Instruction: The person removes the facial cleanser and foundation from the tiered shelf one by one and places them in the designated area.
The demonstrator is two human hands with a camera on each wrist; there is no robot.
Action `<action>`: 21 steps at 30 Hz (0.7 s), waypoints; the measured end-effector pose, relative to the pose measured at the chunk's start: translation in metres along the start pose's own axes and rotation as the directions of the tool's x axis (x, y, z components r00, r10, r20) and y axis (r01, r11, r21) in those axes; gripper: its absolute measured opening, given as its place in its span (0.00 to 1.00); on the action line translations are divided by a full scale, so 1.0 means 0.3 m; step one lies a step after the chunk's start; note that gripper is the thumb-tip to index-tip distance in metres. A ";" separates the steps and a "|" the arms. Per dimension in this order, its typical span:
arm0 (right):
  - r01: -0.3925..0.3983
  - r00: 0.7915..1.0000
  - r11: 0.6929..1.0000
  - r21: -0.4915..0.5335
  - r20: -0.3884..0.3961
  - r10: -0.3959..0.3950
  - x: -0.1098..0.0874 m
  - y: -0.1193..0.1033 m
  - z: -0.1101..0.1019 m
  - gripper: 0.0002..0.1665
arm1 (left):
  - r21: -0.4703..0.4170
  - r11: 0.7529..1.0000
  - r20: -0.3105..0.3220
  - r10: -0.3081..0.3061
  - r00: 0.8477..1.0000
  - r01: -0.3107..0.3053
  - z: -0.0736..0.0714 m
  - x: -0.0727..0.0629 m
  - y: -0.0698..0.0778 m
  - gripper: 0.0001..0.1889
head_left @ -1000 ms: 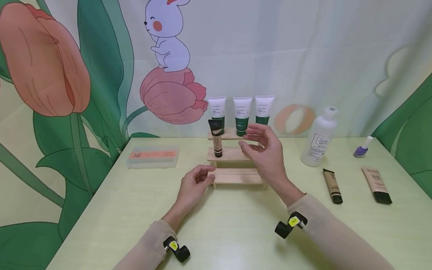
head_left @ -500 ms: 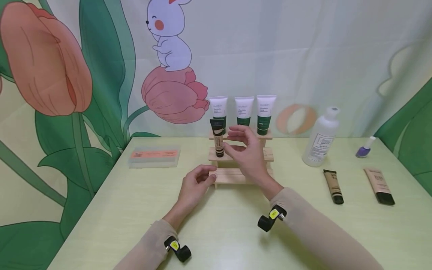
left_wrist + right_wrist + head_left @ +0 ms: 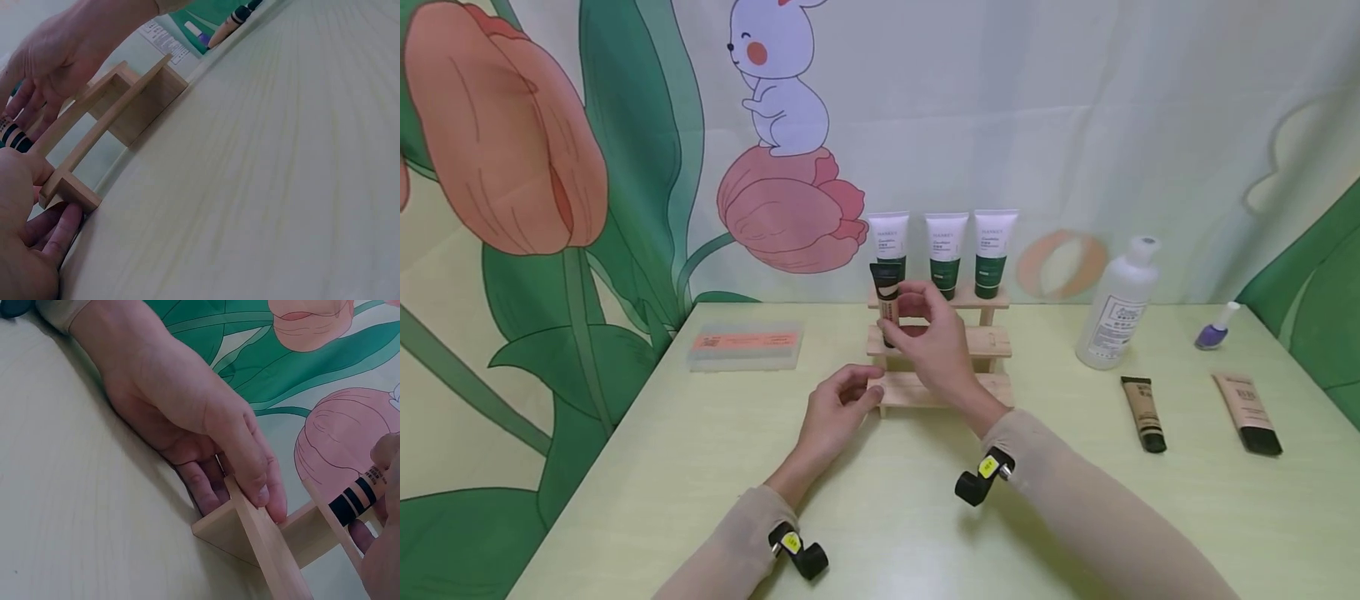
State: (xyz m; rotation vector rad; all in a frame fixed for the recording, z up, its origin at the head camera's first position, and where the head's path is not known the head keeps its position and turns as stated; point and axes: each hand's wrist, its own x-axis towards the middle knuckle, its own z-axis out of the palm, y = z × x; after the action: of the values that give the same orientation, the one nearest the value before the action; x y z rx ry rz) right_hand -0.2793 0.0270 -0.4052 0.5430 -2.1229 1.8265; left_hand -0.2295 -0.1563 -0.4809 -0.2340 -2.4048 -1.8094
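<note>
A small tan tube with a black crimped end point(image 3: 889, 306) stands upright on the middle step of a three-step wooden stand point(image 3: 951, 342). My right hand point(image 3: 934, 337) pinches it from the right between thumb and fingers, which cover part of it. In the right wrist view, the tube's black-banded cap point(image 3: 353, 501) meets the step. My left hand point(image 3: 838, 408) grips the left end of the lowest step; in the left wrist view its fingers point(image 3: 62, 234) curl against the stand's leg. Three white-and-green tubes point(image 3: 947, 254) line the top step.
A flat translucent case point(image 3: 745, 348) lies left of the stand. To the right are a white bottle point(image 3: 1116, 308), a purple nail polish bottle point(image 3: 1213, 329), another tan tube point(image 3: 1144, 414) and a beige BB tube point(image 3: 1247, 414). A printed curtain hangs behind the table.
My right hand has moved left from beside the top step's tubes to the small tan tube and now pinches it. My left hand keeps its grip on the stand.
</note>
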 end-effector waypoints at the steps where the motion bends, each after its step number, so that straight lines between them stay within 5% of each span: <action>1: 0.000 1.000 1.000 -0.009 -0.003 0.000 0.000 0.002 0.000 0.29 | -0.002 1.000 0.002 0.001 1.000 -0.001 0.003 0.002 0.000 0.11; 21: 0.027 0.998 1.000 0.000 -0.054 -0.027 -0.016 -0.042 -0.047 0.26 | 0.013 1.000 -0.003 -0.011 1.000 0.011 -0.001 0.001 0.001 0.10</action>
State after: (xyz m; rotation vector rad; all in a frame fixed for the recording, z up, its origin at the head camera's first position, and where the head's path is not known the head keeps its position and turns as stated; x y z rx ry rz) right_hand -0.2695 0.0398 -0.3941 0.5147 -2.0699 1.8073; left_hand -0.2296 -0.1566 -0.4804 -0.2174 -2.4194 -1.7971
